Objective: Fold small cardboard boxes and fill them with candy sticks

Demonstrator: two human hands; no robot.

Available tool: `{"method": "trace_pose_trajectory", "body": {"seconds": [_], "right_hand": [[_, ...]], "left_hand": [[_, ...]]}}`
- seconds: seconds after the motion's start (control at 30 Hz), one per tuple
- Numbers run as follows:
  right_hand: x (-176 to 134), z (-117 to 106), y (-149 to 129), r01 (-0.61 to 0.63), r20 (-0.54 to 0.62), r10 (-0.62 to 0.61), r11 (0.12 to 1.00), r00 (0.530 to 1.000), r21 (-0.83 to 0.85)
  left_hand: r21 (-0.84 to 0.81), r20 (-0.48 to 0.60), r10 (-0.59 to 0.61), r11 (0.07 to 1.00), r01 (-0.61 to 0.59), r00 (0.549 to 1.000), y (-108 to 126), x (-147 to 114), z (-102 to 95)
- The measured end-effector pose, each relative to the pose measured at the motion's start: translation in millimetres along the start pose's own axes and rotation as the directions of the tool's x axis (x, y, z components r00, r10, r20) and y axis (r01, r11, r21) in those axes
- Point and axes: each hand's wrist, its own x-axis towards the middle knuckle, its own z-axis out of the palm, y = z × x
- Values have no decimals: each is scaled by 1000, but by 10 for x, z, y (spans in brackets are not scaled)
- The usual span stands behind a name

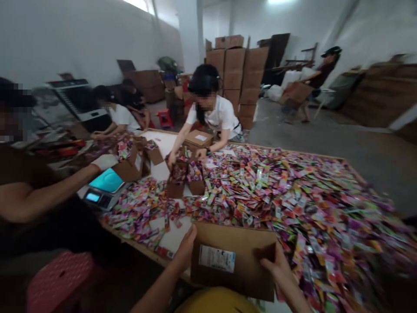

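A brown cardboard box (247,256) with a white printed label (216,258) on its near side is at the table's front edge. Its inside is hidden from me. My left hand (186,248) grips the box's left end, fingers behind the side and thumb near the upper corner. At the right end, my right hand (276,263) is closed on the cardboard, thumb on the near side. Beyond and to the right spreads a thick heap of small colourful packets (260,187).
Across the table a person in a white shirt (224,113) handles two packet-filled boxes (176,189). At left, a person's gloved hand (106,161) is above a digital scale (106,187). A pink stool (60,282) stands lower left. Stacked cartons (233,78) rise behind.
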Motion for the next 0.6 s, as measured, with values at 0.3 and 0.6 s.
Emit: {"method": "trace_pose_trajectory", "body": {"seconds": [0.3,0.6], "right_hand": [[-49,385,-391,-194,-100,187,979,977,-64],[-271,506,-79,-26,278,45,997,960,-71]], "left_hand": [[-47,16,-20,999,21,1000,-119,-87,-189],[92,216,283,947,-308,934,-139,6,-152]]}}
